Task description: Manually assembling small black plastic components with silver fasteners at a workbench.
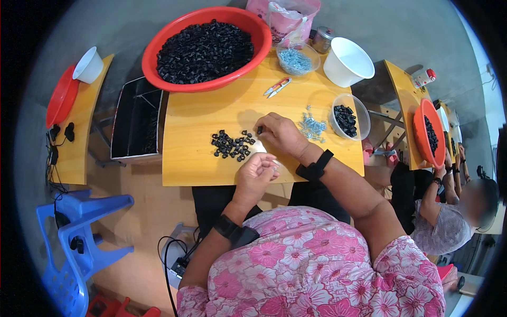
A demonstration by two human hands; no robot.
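Note:
My right hand (282, 132) is closed in a pinch on a small black plastic part (259, 130) above the table. Just in front of me, at the table's near edge, my left hand (256, 173) has its fingers curled with the palm turned up. What lies in them, if anything, is too small to name. Left of my right hand spreads a loose pile of black plastic parts (228, 146). To its right lies a scatter of small silvery metal pieces (312, 128). A round clear tub (363, 117) with more black parts stands beside them.
A big red basin (153, 68) of black parts stands at the back left. Thread snips (277, 87), a clear bowl (317, 57) of metal pieces, a white bucket (346, 66) and a pink bag (296, 26) stand behind. Another person (441, 222) works at the right. A blue chair (87, 238) stands left.

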